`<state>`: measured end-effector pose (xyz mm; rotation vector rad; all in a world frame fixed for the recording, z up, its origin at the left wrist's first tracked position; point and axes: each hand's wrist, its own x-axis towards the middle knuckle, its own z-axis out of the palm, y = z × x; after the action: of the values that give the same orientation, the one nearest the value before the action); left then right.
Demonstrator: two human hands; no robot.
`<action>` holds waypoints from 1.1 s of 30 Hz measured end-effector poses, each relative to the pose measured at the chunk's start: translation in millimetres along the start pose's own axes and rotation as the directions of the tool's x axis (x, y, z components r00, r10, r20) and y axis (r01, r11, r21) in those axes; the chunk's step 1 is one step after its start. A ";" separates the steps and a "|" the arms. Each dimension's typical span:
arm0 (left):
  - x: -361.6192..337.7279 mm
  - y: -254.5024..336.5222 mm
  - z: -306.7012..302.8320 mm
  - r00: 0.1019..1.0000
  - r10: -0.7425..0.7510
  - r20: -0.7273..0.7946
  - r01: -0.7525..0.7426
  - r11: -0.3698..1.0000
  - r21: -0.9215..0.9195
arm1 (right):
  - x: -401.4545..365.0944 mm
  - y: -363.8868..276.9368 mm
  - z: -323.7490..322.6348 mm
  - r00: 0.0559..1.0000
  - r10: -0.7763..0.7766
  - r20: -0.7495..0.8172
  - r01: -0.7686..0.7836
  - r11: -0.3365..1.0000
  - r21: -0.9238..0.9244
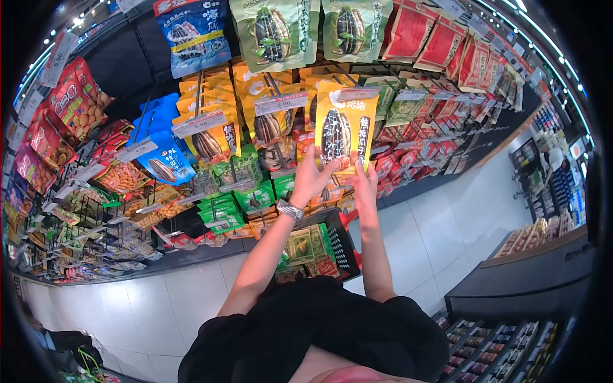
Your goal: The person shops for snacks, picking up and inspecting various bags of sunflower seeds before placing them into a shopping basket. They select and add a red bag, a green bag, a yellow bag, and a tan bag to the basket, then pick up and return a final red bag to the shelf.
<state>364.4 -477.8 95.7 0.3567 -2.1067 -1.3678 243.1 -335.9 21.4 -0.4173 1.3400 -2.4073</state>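
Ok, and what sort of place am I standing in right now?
Most likely a supermarket snack aisle: yellow sunflower-seed pouches hang in rows, price tags sit in front of them, and there is a black shopping basket with packets in it.

The head camera looks forward and down from above the wearer's black top [313,332], which fills the bottom centre of the view. It faces the display rack [121,48] at close range: the left hand [313,180], right hand [366,188] and yellow pack [347,127] lie within arm's reach, near the centre. The lens is very wide; a dark rounded border masks the corners and lines appear curved. The rack's lower edge rises from lower left to upper right. Beyond its right end, the view extends into the store; below its lower edge, it covers the floor [140,313].
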 end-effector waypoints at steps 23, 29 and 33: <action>-27.8 -9.5 8.1 0.973 0.187 -0.134 -0.194 0.980 -0.036 | -32.1 3.5 5.1 0.999 -0.035 -0.007 0.035 0.994 0.102; -3.3 -16.4 15.1 0.993 0.043 -0.109 -0.045 0.999 -0.013 | -11.4 -10.9 -1.4 1.000 0.015 -0.001 -0.015 0.999 -0.037; 1.3 -16.6 18.9 0.993 -0.010 -0.114 -0.002 0.994 -0.110 | -3.4 -14.5 6.1 0.999 -0.006 -0.042 0.003 0.998 -0.071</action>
<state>350.3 -471.7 75.8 0.3848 -1.9300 -1.4247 246.3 -331.8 36.6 -0.3905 1.4469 -2.3900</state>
